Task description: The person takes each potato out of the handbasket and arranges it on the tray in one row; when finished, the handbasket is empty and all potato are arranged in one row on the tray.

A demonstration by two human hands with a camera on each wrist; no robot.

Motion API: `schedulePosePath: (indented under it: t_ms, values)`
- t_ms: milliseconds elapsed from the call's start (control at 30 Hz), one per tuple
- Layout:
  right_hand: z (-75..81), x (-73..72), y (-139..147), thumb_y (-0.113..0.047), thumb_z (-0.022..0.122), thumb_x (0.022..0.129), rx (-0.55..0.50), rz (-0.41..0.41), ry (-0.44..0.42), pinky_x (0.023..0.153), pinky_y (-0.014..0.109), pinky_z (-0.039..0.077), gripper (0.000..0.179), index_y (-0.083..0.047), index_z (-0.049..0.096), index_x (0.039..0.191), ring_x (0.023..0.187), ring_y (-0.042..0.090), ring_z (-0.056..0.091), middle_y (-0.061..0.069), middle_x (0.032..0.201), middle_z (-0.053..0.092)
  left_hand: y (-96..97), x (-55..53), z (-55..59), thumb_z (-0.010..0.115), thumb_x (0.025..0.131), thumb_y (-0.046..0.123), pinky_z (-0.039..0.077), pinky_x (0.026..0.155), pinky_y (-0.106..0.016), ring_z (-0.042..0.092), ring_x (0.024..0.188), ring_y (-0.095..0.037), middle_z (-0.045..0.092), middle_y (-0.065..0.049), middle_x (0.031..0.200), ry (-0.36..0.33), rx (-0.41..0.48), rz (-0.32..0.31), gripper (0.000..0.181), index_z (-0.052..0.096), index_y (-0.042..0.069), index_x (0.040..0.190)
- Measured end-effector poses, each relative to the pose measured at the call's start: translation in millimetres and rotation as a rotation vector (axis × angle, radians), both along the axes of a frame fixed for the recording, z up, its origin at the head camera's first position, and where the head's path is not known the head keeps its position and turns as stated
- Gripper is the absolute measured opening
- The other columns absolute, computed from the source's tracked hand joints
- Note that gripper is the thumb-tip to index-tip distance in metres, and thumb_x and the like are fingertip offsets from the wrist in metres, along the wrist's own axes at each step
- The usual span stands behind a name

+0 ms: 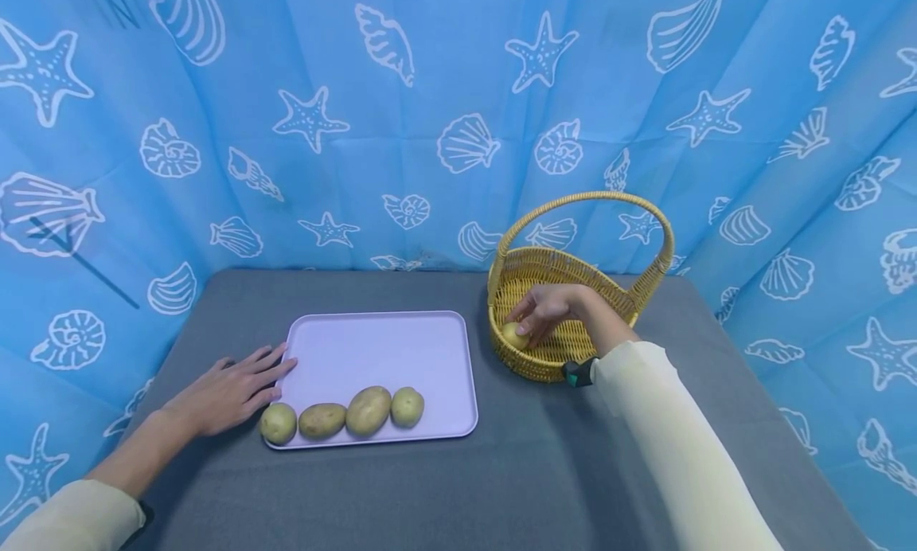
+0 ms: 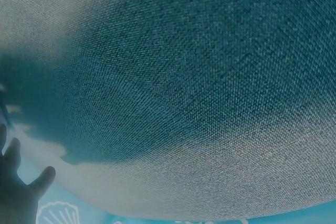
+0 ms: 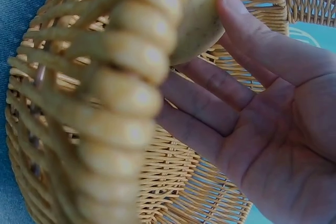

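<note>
My right hand [image 1: 552,306] reaches under the handle into a yellow wicker basket [image 1: 526,368]. Thumb and fingers pinch a round yellowish potato [image 1: 513,338] at the basket's left side. In the right wrist view, the thumb presses on this potato [image 3: 202,22], which the woven rim partly covers; the palm faces the camera. My left hand [image 1: 232,388] lies with spread, straight fingers over the left edge of a pale lilac tray [image 1: 380,352]. Along the tray's front edge, several potatoes [image 1: 368,412] sit in a row, the leftmost potato [image 1: 278,423] at the corner near my left hand.
A grey cloth [image 1: 516,471] covers the table. Over the basket rises a tall arched handle [image 1: 595,195]. Behind and on both sides hangs a blue curtain [image 1: 430,73] with white shells and starfish. The basket stands right of the tray, with a gap between them.
</note>
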State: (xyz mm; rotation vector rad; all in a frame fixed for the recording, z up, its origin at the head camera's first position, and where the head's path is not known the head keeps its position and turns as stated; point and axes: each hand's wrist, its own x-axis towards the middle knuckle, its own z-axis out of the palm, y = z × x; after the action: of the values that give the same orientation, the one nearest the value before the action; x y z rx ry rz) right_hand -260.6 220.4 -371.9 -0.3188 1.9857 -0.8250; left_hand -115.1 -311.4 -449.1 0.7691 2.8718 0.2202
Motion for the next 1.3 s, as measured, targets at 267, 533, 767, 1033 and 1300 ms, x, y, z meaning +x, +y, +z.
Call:
schedulePosePath:
  t_ms: [267, 533, 767, 1033, 1300]
  values:
    - [-0.2, 2.1, 0.1, -0.006, 0.064, 0.097, -0.037, 0.008, 0.01, 0.097, 0.053, 0.05, 0.043, 0.008, 0.054, 0.136, 0.105, 0.044, 0.067, 0.018, 0.105, 0.071, 1.7, -0.2, -0.2, 0.046, 0.105, 0.043, 0.028, 0.102, -0.076, 0.03, 0.143, -0.045, 0.035, -0.016, 0.158, 0.004, 0.0, -0.001, 0.056, 0.042, 0.015, 0.153]
    - [2.0, 0.9, 8.1, -0.01, 0.065, 0.096, -0.066, 0.058, 0.036, 0.096, 0.052, 0.051, 0.038, 0.004, 0.059, 0.132, 0.106, 0.039, 0.067, 0.017, 0.11, 0.069, 2.0, 0.0, -1.4, 0.046, 0.105, 0.043, 0.027, 0.102, -0.076, 0.03, 0.143, -0.045, 0.034, -0.016, 0.158, 0.0, 0.003, 0.009, 0.056, 0.042, 0.015, 0.153]
    - [18.1, 2.9, 20.7, -0.009, 0.069, 0.093, -0.074, 0.104, 0.121, 0.092, 0.045, 0.054, 0.044, 0.006, 0.059, 0.133, 0.1, 0.029, 0.07, 0.012, 0.11, 0.071, 3.2, -0.4, -2.2, 0.045, 0.105, 0.044, 0.028, 0.102, -0.076, 0.031, 0.143, -0.045, 0.035, -0.016, 0.158, 0.006, -0.01, 0.001, 0.056, 0.042, 0.015, 0.153]
    - [38.8, 11.9, 34.7, -0.01, 0.07, 0.092, -0.15, 0.206, 0.283, 0.099, 0.049, 0.05, 0.039, 0.001, 0.065, 0.129, 0.117, 0.032, 0.06, 0.015, 0.123, 0.067, 2.3, -0.8, -0.8, 0.045, 0.105, 0.045, 0.027, 0.102, -0.076, 0.03, 0.144, -0.044, 0.035, -0.016, 0.158, -0.005, -0.01, 0.013, 0.057, 0.042, 0.015, 0.153]
    - [48.3, 31.2, 32.3, -0.017, 0.075, 0.089, -0.24, 0.276, 0.423, 0.11, 0.057, 0.036, 0.044, -0.004, 0.065, 0.13, 0.127, 0.03, 0.056, 0.011, 0.132, 0.064, 1.1, -0.7, 0.0, 0.045, 0.105, 0.045, 0.027, 0.102, -0.075, 0.03, 0.143, -0.044, 0.034, -0.016, 0.158, 0.001, -0.01, 0.007, 0.056, 0.042, 0.015, 0.153]
